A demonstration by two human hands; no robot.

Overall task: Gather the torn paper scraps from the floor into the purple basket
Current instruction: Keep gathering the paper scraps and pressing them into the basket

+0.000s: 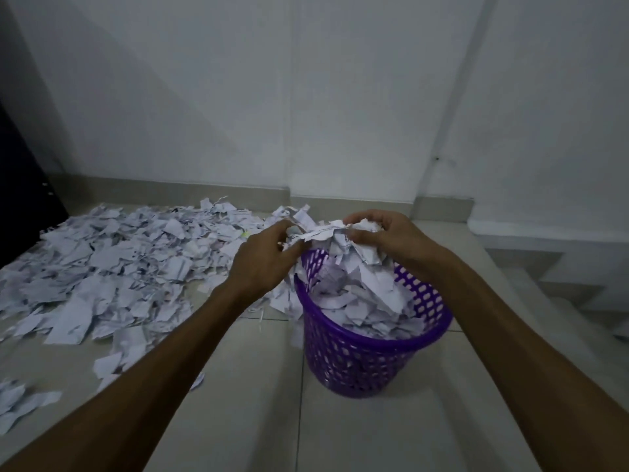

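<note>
A purple perforated basket (371,361) stands on the tiled floor at centre right, heaped with white torn paper. Directly above its far rim, my left hand (263,257) and my right hand (388,238) grip a bunch of paper scraps (332,240) between them, fingers curled into it from both sides. Some scraps hang down from the bunch into the basket. A wide spread of torn paper scraps (112,267) covers the floor to the left of the basket.
A white wall with a grey skirting (211,189) runs behind the scraps. A dark cabinet (23,185) stands at the far left. Steps (558,277) drop away at the right. A few loose scraps (20,407) lie at the lower left.
</note>
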